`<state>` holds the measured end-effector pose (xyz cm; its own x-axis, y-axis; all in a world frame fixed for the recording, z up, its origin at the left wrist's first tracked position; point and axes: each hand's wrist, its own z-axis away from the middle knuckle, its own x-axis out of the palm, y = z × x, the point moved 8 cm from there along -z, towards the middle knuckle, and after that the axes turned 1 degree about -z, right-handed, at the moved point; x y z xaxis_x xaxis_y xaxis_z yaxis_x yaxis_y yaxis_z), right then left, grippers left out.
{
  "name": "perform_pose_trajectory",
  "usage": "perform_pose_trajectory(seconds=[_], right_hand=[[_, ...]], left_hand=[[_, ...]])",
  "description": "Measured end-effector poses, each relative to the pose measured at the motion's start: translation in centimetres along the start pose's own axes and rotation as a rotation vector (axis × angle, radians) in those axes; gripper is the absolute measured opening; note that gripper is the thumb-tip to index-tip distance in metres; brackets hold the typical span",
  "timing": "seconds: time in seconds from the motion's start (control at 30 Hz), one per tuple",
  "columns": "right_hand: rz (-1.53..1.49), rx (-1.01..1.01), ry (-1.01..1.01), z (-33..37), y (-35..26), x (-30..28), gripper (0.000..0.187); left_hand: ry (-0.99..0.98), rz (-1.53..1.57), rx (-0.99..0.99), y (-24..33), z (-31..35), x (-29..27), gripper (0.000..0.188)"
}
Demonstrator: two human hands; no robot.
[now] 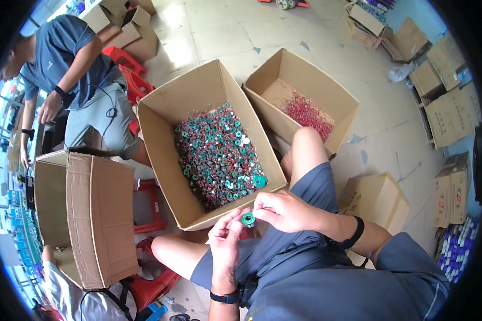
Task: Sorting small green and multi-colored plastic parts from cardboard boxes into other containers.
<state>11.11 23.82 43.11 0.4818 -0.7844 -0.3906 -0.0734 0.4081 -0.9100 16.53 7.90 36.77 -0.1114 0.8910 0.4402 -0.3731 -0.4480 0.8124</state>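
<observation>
A small green ring-shaped circuit board (248, 219) is pinched between the thumb and fingers of my left hand (227, 235). At the board's right edge, my right hand (286, 210) has its thumb and forefinger pressed together; whatever they grip is too small to make out. Just beyond both hands stands an open cardboard box (160, 109), holding a heap of green ring-shaped boards with wires (219, 155). Right of it, a second open box (265, 69) contains a pile of thin red wires (309, 115).
My knees flank the near end of the large box. At the left, a co-worker (64, 64) sits by red stools (154, 206), and a tall carton (104, 214) stands nearer. Another person's white sleeve (64, 289) shows lower left. Cartons (447, 115) line the right wall.
</observation>
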Motion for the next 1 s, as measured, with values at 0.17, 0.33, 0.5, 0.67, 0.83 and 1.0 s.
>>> perform_pose_trajectory(seconds=[0.17, 0.33, 0.5, 0.67, 0.83, 1.0], right_hand=[[-0.289, 0.177, -0.099, 0.0, 0.8, 0.3, 0.018], [-0.372, 0.224, -0.157, 0.1, 0.6, 0.4, 0.019], [-0.478, 0.273, -0.202, 0.3, -0.2, 0.8, 0.018], [-0.6, 0.251, -0.252, 0.4, -0.7, 1.2, 0.019], [-0.696, 0.284, -0.262, 0.4, -1.3, 1.5, 0.023], [-0.825, 0.311, -0.282, 0.7, -1.6, 1.9, 0.023]], left_hand=[[-0.077, 0.287, -0.101, -0.6, 0.6, 0.5, 0.03], [-0.079, 0.327, -0.162, -0.2, 1.5, 1.2, 0.029], [-0.109, 0.32, -0.163, 0.2, 2.3, 1.7, 0.032], [-0.179, 0.392, -0.186, 0.5, 2.9, 2.3, 0.032], [-0.186, 0.448, -0.219, 0.7, 3.6, 2.6, 0.032], [-0.25, 0.494, -0.218, 1.5, 4.1, 3.5, 0.034]])
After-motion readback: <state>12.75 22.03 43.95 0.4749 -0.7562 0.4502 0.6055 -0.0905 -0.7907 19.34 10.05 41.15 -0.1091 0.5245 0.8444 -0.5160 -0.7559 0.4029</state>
